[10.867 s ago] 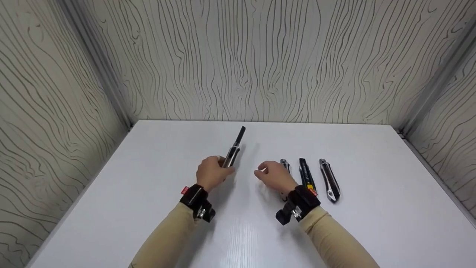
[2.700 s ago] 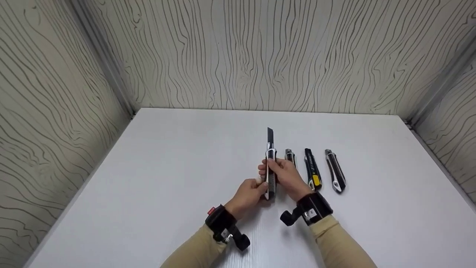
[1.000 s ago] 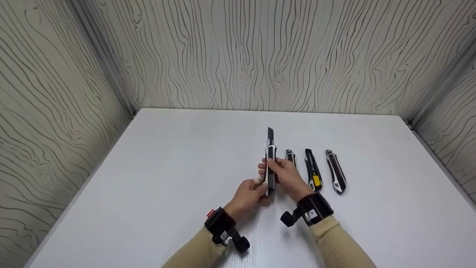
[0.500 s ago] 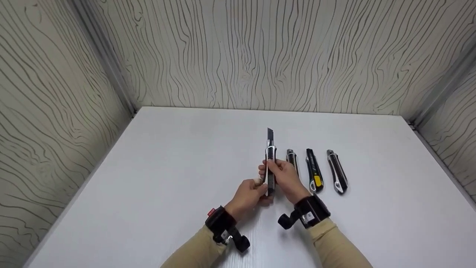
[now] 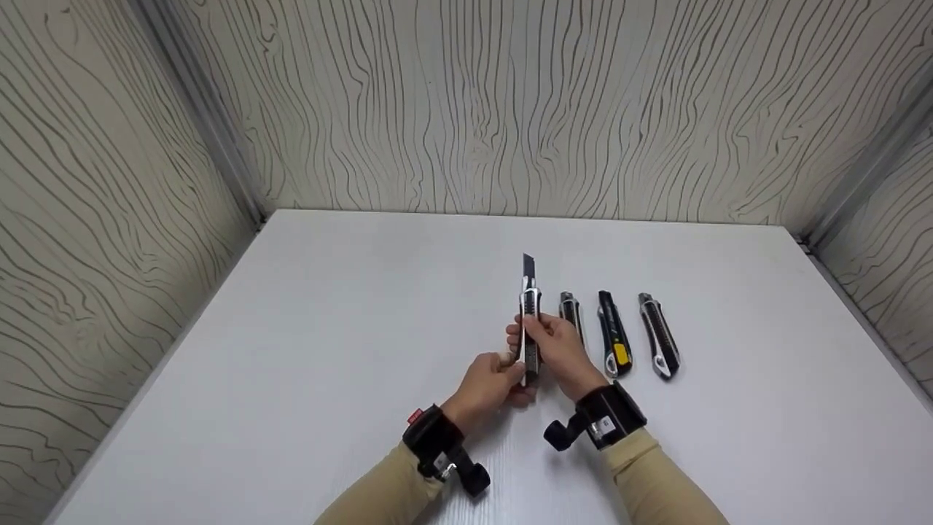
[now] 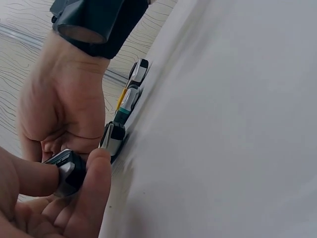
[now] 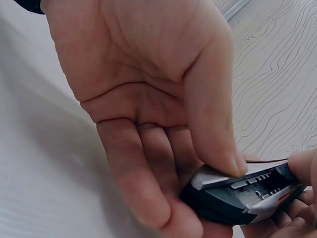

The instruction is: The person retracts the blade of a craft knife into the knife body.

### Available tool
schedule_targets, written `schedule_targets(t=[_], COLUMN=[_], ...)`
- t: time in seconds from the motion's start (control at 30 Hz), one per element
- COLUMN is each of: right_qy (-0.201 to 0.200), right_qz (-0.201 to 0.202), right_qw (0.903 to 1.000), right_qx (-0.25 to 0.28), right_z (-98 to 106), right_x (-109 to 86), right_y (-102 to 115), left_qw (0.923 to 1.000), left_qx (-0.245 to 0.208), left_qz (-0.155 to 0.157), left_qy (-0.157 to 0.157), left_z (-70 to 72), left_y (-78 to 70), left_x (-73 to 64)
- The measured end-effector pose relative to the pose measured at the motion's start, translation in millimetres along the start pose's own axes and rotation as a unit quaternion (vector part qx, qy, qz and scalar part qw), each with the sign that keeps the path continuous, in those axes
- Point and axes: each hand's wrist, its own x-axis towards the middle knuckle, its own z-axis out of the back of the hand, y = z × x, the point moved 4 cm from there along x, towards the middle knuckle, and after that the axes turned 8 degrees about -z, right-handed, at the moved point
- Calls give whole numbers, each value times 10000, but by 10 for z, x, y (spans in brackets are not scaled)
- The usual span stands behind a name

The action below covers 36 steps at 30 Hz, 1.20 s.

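Both hands hold a black-and-silver utility knife (image 5: pixel 530 300) upright in the head view, its dark blade (image 5: pixel 528 268) extended and pointing away. My left hand (image 5: pixel 482 386) pinches the butt end between thumb and fingers. Higher on the handle, my right hand (image 5: pixel 565 354) grips it, thumb on the handle's face. In the right wrist view, the left hand (image 7: pixel 148 64) presses its thumb on the butt, and the right hand (image 7: pixel 303 168) shows at the right edge. Slots along the knife body (image 7: pixel 247 193) are visible there; the blade is out of that view.
Right of the hands lie a black-and-silver utility knife (image 5: pixel 570 310), partly behind the right hand, a black one with a yellow part (image 5: pixel 615 337), and another black-and-silver one (image 5: pixel 660 337). They rest on the white table (image 5: pixel 350 306), backed by a wood-grain panel (image 5: pixel 466 109).
Earlier the left hand alone held the knife further left; the right hand was empty. Now both hold it. The visible blade looks shorter than at first. Over the last second the hands barely move.
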Motion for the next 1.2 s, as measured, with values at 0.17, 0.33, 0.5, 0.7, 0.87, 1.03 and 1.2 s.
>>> schedule_targets(t=[0.17, 0.33, 0.5, 0.7, 0.87, 1.03, 1.2], right_qy=[45, 30, 62, 201, 285, 236, 145], right_qz=[-31, -112, -66, 38, 79, -18, -34], right_qw=[10000, 9999, 9999, 9998, 9996, 9997, 9995], right_qx=[17, 46, 82, 52, 37, 105, 269], right_z=[-9, -10, -10, -14, -23, -19, -8], right_x=[-3, -7, -8, -23, -31, -29, -25], right_y=[-10, -23, -29, -27, -25, -14, 31], left_qw=[10000, 10000, 10000, 9999, 9998, 9997, 9981], left_qx=[35, 16, 35, 29, 22, -181, -597], left_qz=[-21, -5, -10, -2, 3, -11, -63], left_qy=[-21, -21, -47, -106, -175, -167, -141], left_z=[5, 6, 8, 6, 13, 11, -2], left_y=[-4, 9, 1, 16, 29, 31, 36], left_x=[-9, -6, -19, -21, -18, -21, -31])
